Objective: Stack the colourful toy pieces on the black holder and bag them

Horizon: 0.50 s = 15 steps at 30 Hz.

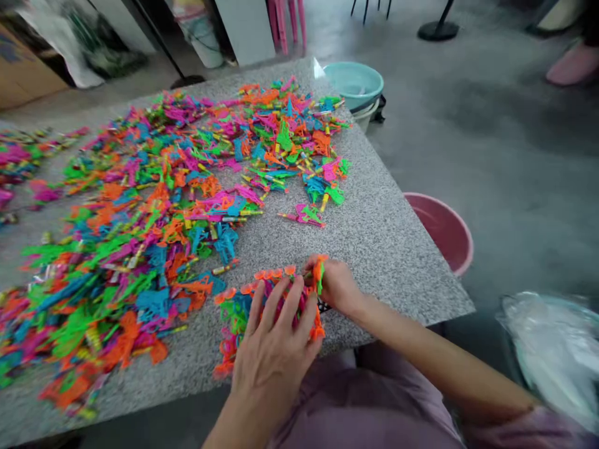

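My left hand lies flat with its fingers spread over a neat block of small bright plastic pieces at the table's near edge. Orange ends line the block's far and near sides; green, blue and pink parts show between. At the block's right end my right hand is closed on an orange-and-green plastic piece held upright. Its fingertips are partly hidden. A patch of black-and-white pattern shows under that hand. Beyond them, one pink-and-green piece lies apart on the speckled tabletop.
A large heap of loose colourful plastic pieces covers the left and far parts of the stone table. Beside the table's right edge stand a pink basin, a turquoise basin and a clear plastic bag.
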Tool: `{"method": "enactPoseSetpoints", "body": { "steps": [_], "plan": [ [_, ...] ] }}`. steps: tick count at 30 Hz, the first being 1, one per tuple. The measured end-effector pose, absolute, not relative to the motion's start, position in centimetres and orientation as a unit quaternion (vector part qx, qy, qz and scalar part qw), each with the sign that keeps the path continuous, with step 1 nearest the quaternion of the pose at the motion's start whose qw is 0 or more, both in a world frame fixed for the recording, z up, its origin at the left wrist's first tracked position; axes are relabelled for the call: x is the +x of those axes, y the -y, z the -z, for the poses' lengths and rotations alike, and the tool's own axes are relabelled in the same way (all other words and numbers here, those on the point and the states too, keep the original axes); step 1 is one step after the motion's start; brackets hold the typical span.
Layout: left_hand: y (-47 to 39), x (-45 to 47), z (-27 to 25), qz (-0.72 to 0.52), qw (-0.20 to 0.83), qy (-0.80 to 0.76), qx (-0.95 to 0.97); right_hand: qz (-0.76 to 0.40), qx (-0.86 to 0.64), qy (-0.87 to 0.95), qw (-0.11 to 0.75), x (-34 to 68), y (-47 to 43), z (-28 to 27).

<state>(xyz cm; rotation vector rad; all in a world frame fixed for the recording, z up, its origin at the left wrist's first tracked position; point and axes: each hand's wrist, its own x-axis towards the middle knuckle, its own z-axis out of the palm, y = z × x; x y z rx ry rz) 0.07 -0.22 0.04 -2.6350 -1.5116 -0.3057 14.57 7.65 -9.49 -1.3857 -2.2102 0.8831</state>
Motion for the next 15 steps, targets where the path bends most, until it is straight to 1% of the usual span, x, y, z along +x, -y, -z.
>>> {"method": "enactPoseSetpoints", "body": {
  "steps": [5,7,10,15],
  "plan": [
    [0.5,0.1,0.1,0.111,0.044,0.491,-0.863,-0.288,-0.502,0.809,0.102,14.2,-7.9,7.1],
    [0.6,0.1,0.3,0.123,0.037,0.494,-0.860,-0.296,-0.499,0.809,0.093,14.2,-7.9,6.4],
    [0.6,0.1,0.6,0.141,0.027,0.491,-0.860,-0.309,-0.504,0.800,0.104,13.9,-8.1,6.2],
    [0.4,0.3,0.4,0.149,0.021,0.491,-0.858,-0.289,-0.516,0.804,0.060,13.3,-8.4,6.0]
  ]
}}
